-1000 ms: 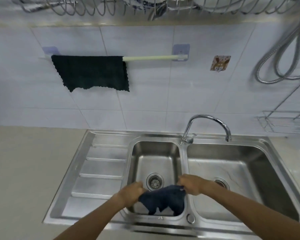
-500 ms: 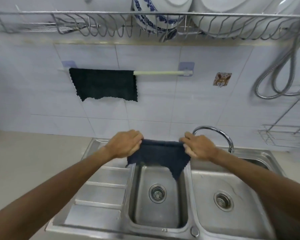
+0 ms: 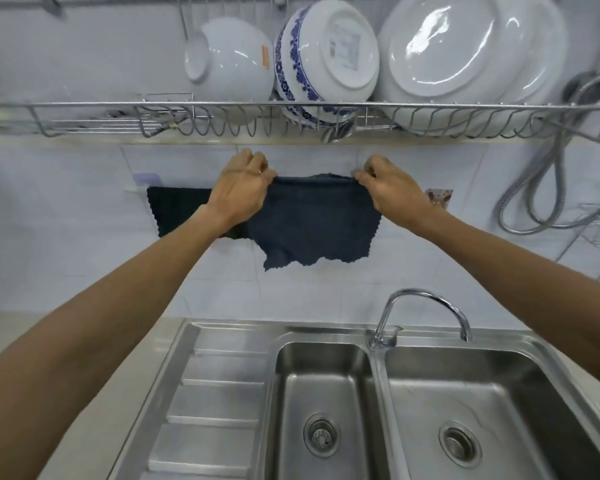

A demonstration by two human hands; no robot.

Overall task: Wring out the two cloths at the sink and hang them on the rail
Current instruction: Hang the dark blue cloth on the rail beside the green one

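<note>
A dark blue cloth (image 3: 312,223) is stretched flat between both my hands, up at the height of the wall rail. My left hand (image 3: 241,188) pinches its top left corner and my right hand (image 3: 390,188) pinches its top right corner. A black cloth (image 3: 177,209) hangs on the rail's left part, partly behind my left forearm. The rail itself is almost fully hidden behind the cloths and hands; only its left wall bracket (image 3: 144,180) shows. Whether the blue cloth touches the rail I cannot tell.
A wire dish rack (image 3: 291,117) with a white bowl, a blue-patterned bowl and a large white plate hangs just above my hands. Below is a steel double sink (image 3: 378,362) with a curved tap (image 3: 426,308) and a drainboard at left. A metal hose hangs at right.
Both hands have lifted the blue cloth from over the sink up to the rail and spread it wider. My view has tilted up toward the dish rack.
</note>
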